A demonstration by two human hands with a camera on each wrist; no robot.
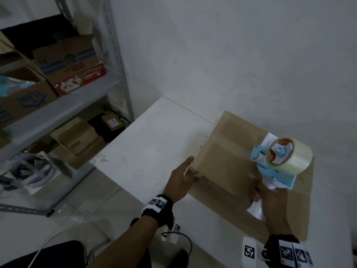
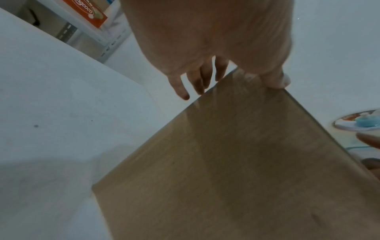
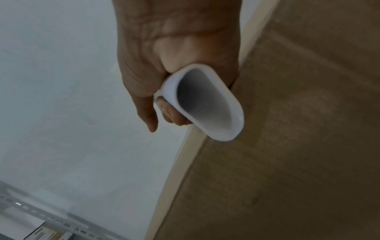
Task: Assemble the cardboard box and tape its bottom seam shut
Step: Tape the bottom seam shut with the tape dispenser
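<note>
A brown cardboard box (image 1: 228, 167) stands on the white table (image 1: 146, 144), its closed flaps facing up with a strip of clear tape along the seam. My left hand (image 1: 182, 181) rests on the box's left edge, fingers straight down its side and thumb on top; the left wrist view shows the hand (image 2: 205, 71) on the box (image 2: 236, 162) corner. My right hand (image 1: 270, 202) grips the white handle of a blue tape dispenser (image 1: 278, 163) with a clear roll, held above the box top. The right wrist view shows fingers (image 3: 174, 113) curled round the handle (image 3: 205, 100).
A grey metal shelf rack (image 1: 63, 105) stands at the left, loaded with cardboard boxes and a red carton (image 1: 81, 80). A plain white wall is behind the table. Tiled floor and a cable lie at the lower left.
</note>
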